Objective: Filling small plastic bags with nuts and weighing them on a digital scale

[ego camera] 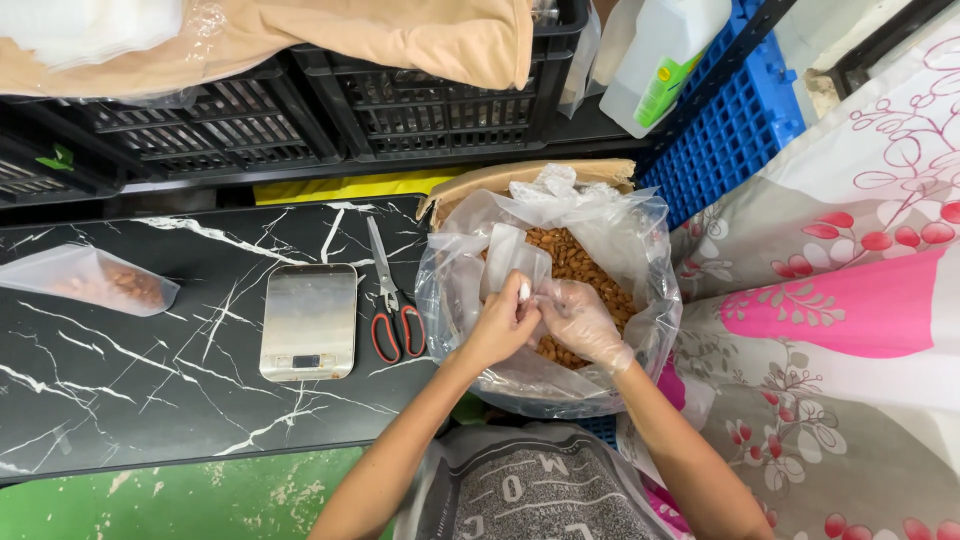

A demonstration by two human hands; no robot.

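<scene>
A cardboard box lined with a large clear plastic bag [640, 230] holds a heap of brown almonds [575, 262]. Over it, my left hand [502, 322] pinches the mouth of a small clear pouch [510, 255] that stands upright above the nuts. My right hand [583, 322], in a thin clear glove, touches the same pouch edge from the right, right against my left fingers. Both hands meet at the pouch opening.
A black marble-patterned table [120, 400] carries a steel kitchen scale [308, 322], red-handled scissors [392, 300] and a filled pouch of almonds [95, 282]. Black crates [300, 120] stand behind, a blue crate [735, 130] and white jug [655, 60] at the back right, floral cloth [850, 300] on the right.
</scene>
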